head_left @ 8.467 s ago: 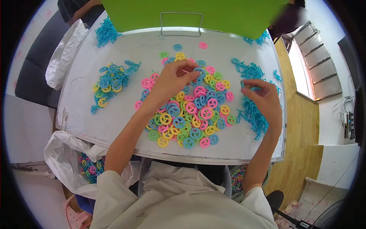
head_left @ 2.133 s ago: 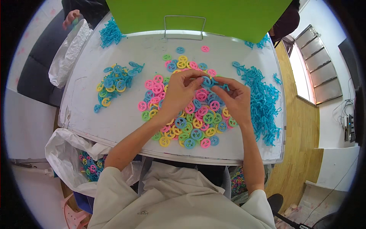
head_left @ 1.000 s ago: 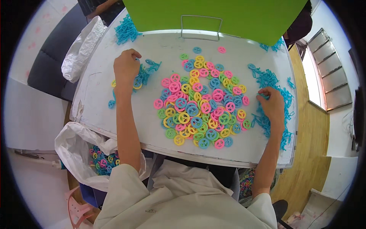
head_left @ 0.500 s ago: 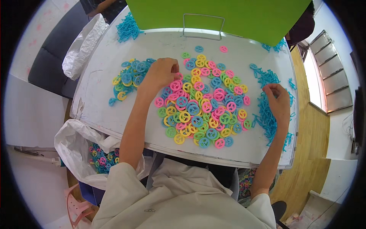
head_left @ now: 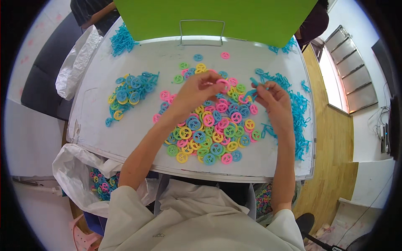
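Observation:
Over the upper part of a pile of small pink, yellow, green and blue plastic wheels (head_left: 216, 137), my left hand (head_left: 196, 93) pinches a pink wheel (head_left: 224, 85) between thumb and fingers. My right hand (head_left: 276, 103) is closed on a blue plastic stick piece (head_left: 253, 93), a short way right of the wheel. The wheel and the stick piece are apart. A long heap of similar blue stick pieces (head_left: 299, 115) lies beyond my right hand. To the left sits a smaller pile of wheels with blue sticks (head_left: 135, 90), mostly blue and yellow.
A green board (head_left: 213, 19) with a wire handle (head_left: 202, 44) stands at the table's (head_left: 96, 138) far side. More blue pieces (head_left: 122, 40) lie at the far left. An open white sack (head_left: 69, 167) with mixed pieces hangs below the left edge. Other people are partly visible beyond.
My left hand has lifted a pink wheel from the pile and moved right. My right hand has come left from the blue heap with a stick piece. The whole view has shifted slightly.

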{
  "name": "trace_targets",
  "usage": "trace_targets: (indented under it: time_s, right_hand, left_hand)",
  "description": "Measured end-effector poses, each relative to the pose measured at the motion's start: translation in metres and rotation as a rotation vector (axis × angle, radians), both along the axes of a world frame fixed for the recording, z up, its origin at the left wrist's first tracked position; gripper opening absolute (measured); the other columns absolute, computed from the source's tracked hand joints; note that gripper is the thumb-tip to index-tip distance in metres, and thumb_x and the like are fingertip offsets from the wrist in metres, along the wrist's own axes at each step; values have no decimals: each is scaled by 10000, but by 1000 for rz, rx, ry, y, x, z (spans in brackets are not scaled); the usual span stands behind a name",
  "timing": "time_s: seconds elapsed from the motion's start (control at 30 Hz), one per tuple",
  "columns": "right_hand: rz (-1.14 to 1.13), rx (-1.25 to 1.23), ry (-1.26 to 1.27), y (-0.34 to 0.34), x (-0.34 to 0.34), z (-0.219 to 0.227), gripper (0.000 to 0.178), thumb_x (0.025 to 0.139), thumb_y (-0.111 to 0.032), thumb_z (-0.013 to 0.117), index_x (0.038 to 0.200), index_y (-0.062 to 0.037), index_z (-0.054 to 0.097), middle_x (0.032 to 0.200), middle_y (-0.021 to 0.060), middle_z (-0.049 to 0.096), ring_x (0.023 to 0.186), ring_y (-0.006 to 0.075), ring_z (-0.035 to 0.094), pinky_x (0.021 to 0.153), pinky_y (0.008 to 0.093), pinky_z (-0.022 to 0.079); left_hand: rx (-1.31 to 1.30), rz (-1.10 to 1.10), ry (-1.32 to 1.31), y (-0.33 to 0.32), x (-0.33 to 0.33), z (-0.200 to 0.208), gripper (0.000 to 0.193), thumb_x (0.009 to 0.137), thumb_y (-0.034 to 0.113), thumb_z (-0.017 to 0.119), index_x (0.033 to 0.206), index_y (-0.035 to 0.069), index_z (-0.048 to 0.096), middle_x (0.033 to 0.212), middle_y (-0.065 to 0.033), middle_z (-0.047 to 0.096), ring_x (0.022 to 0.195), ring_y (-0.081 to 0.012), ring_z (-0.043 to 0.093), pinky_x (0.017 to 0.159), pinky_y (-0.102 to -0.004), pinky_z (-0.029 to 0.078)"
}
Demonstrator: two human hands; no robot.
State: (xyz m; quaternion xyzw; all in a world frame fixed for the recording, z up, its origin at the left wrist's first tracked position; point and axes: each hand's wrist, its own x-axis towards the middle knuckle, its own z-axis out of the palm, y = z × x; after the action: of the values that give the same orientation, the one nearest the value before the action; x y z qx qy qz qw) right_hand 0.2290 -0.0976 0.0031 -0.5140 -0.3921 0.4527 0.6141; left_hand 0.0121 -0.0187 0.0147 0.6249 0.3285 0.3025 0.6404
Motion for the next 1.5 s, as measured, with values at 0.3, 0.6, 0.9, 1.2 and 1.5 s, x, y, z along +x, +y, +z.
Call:
trace_targets:
  time_s: [0.3, 0.6, 0.9, 1.2, 1.5]
  right_hand:
    - [-22, 116, 63, 2, -34, -11, 204, 862, -65, 651, 1038, -29, 554, 1041, 47, 604, 907, 93, 589, 743, 239, 521]
    - [69, 68, -429, -3, -39, -7, 242, 796, 12, 688, 1033, 9, 643, 937, 47, 655, 766, 68, 574, 688, 206, 484]
    - [-14, 124, -636, -5, -41, -6, 163, 781, 18, 689, 942, -8, 682, 841, 22, 658, 662, 57, 538, 605, 193, 439]
    - [51, 89, -556, -4, -42, -9, 159, 769, 30, 695, 923, -11, 690, 759, -5, 639, 630, 32, 466, 548, 197, 367]
    - [136, 92, -523, -1, -33, -10, 145, 765, 17, 713, 908, 11, 686, 765, 9, 657, 653, 31, 512, 565, 187, 389]
  left_hand:
    - [-313, -68, -146, -9, 10, -13, 314, 918, 224, 600, 1144, 18, 529, 1023, -42, 599, 925, -129, 619, 802, -283, 551]
    - [-161, 18, -176, -3, 5, -18, 237, 900, 187, 624, 1045, 0, 609, 987, -50, 638, 912, -112, 620, 840, -257, 526]
    - [-117, 19, -124, -4, 7, -14, 154, 900, 86, 597, 996, -33, 579, 952, -80, 617, 870, -134, 629, 773, -264, 565]
    - [35, 31, -76, -8, 10, -25, 49, 887, -53, 506, 912, -11, 508, 876, -59, 584, 811, -117, 608, 725, -272, 559]
    - [266, 88, 37, -17, 14, -21, 95, 843, -105, 490, 878, -18, 503, 777, -62, 579, 721, -107, 573, 633, -260, 489]
